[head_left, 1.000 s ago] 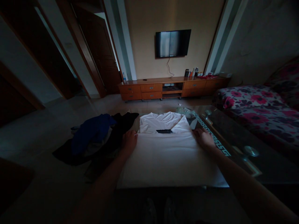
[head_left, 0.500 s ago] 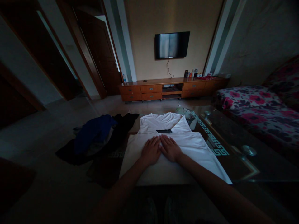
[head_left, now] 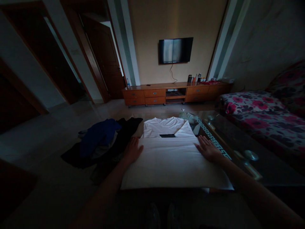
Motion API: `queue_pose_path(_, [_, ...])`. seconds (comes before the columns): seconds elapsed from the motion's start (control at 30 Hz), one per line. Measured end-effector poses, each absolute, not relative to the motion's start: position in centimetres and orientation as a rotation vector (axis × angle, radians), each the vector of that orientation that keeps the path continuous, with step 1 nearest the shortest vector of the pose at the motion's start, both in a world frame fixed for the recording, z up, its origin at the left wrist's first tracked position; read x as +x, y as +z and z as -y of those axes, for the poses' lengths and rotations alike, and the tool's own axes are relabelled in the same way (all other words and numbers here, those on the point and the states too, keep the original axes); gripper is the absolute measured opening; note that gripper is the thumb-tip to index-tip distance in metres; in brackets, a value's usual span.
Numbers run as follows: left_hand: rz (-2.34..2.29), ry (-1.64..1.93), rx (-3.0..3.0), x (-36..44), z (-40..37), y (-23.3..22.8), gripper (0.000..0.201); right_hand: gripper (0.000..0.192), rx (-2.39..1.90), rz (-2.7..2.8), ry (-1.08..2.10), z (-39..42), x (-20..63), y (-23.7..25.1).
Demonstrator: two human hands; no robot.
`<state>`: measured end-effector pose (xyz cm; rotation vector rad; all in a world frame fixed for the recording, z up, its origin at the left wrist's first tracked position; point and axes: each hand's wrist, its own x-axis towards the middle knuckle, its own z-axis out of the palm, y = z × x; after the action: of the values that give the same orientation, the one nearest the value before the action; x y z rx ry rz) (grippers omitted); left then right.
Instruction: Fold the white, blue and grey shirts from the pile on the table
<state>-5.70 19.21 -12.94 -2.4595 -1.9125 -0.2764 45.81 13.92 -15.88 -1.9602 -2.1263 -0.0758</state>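
A white T-shirt (head_left: 171, 165) lies spread on a glass-topped table, its lower part folded up toward the neckline. A dark printed patch (head_left: 167, 135) shows just beyond the folded edge. My left hand (head_left: 133, 150) rests on the shirt's left side near that edge, fingers stretched out and thumb apart. On the opposite side my right hand (head_left: 209, 149) lies flat over the right border, its fingers extended. Neither hand grips the cloth.
To the left lies a pile of blue and black clothes (head_left: 98, 136). The glass table (head_left: 267, 159) extends right toward a floral sofa (head_left: 257, 103). A crumpled clear plastic bag (head_left: 187, 115) sits behind the shirt. Farther back stands a wooden TV cabinet (head_left: 154, 93).
My hands have moved apart from the middle of the shirt, one to each side. The folded part looks smoother and flatter.
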Motion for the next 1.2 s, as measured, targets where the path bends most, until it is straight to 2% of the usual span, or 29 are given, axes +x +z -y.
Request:
queue_pose_path(0.17, [1.935,-0.312,-2.308,-4.4,-18.3,-11.6,0.058,0.071,-2.122,2.069,-0.129,-13.8,44.0,-14.9])
queue_pose_path(0.3, [1.715,-0.410,-2.400,-0.9,-16.4,-9.6,0.052,0.070,-2.208,2.009,-0.224,-13.8,39.5,-13.1])
queue_pose_path(0.43, [1.515,-0.399,-2.651,2.7,-14.1,-10.1,0.054,0.070,-2.006,2.172,-0.046,-12.9,32.2,-12.7])
queue_pose_path(0.57, [1.577,-0.339,-2.743,3.3,-13.3,-11.9,0.060,0.073,-1.901,2.212,0.100,-11.7,28.8,-13.3])
queue_pose_path(0.7, [1.589,-0.305,-2.765,1.0,-14.0,-12.1,0.064,0.079,-1.945,2.224,0.128,-11.5,32.2,-13.6])
queue_pose_path(0.93, [1.942,-0.250,-2.429,-5.4,-16.0,-12.2,0.068,0.078,-2.122,2.082,-0.036,-11.7,43.0,-15.6])
queue_pose_path(1.2, [1.934,-0.228,-2.390,-5.9,-15.1,-12.9,0.070,0.080,-2.131,2.061,-0.125,-10.4,42.1,-16.1])
